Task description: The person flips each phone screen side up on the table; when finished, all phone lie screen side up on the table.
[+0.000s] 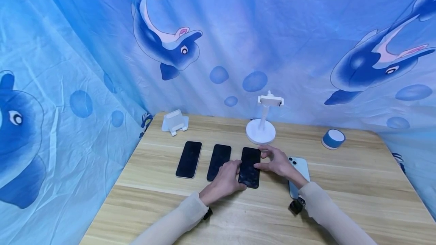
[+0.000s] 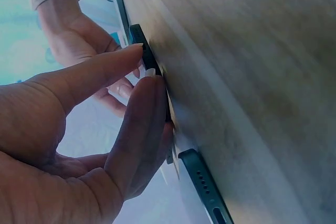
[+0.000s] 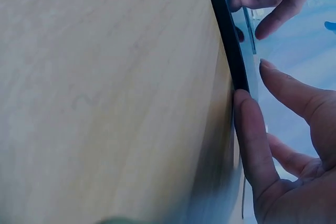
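A black-screened smartphone [image 1: 249, 167] lies face up, or nearly so, between both hands. My left hand [image 1: 227, 177] touches its lower left part, thumb at the bottom edge and fingers along the left side. In the left wrist view, the thumb and fingertips meet the rim of this smartphone [image 2: 140, 36]. My right hand [image 1: 275, 162] is at its upper right. In the right wrist view, one finger touches the end of the smartphone [image 3: 229, 35], while the thumb hovers above the screen. A second dark smartphone [image 1: 219, 162] lies beside the left hand, partly covered by it.
Another dark smartphone [image 1: 189, 160] lies farther left. A light-blue smartphone [image 1: 300, 167] sits camera side up under the right forearm. Behind stand a white folding stand [image 1: 175, 121], a white round-based phone stand [image 1: 260, 131] and a blue-and-white cylinder [image 1: 333, 139]. Dolphin-printed cloth hangs behind the table.
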Action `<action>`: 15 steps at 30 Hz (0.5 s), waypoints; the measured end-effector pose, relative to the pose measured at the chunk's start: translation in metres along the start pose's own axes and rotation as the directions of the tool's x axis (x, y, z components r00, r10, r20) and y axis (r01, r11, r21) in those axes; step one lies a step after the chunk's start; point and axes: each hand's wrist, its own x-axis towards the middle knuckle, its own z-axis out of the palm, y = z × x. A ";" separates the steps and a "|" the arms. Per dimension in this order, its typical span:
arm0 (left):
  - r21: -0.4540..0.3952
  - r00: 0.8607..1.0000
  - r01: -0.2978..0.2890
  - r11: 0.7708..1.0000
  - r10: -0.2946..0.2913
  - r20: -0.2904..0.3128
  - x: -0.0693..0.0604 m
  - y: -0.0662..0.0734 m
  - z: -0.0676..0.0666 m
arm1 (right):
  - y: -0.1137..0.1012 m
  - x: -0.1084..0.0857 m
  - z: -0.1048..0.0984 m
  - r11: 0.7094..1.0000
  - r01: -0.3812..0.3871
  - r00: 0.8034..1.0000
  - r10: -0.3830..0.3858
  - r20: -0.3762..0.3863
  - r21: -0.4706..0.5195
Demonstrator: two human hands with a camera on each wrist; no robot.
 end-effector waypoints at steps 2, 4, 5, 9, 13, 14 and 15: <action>0.016 1.000 -0.014 1.000 0.014 -0.007 -0.001 0.001 0.000 | 0.002 -0.002 -0.003 1.000 0.002 1.000 -0.002 0.010 0.004; 0.023 0.999 -0.032 0.999 0.032 -0.018 -0.002 0.004 0.000 | 0.003 -0.005 -0.007 1.000 0.005 1.000 -0.005 0.014 0.004; 0.025 0.999 -0.044 0.999 0.044 -0.024 -0.002 0.005 0.000 | 0.004 -0.006 -0.009 1.000 0.006 1.000 -0.006 0.016 0.010; 0.018 0.993 -0.111 0.994 0.112 -0.039 -0.002 0.012 0.001 | 0.007 -0.012 -0.019 0.998 0.021 0.999 -0.023 0.033 0.051; 0.035 0.982 -0.188 0.982 0.189 -0.026 0.000 0.020 0.005 | 0.014 -0.019 -0.028 0.993 0.020 0.998 -0.027 0.059 0.116; 0.047 0.978 -0.205 0.978 0.207 -0.022 0.001 0.022 0.007 | 0.015 -0.020 -0.030 0.992 0.017 0.998 -0.025 0.061 0.127; 0.053 0.975 -0.222 0.974 0.223 -0.016 0.002 0.025 0.008 | 0.016 -0.022 -0.032 0.991 0.014 0.998 -0.023 0.061 0.131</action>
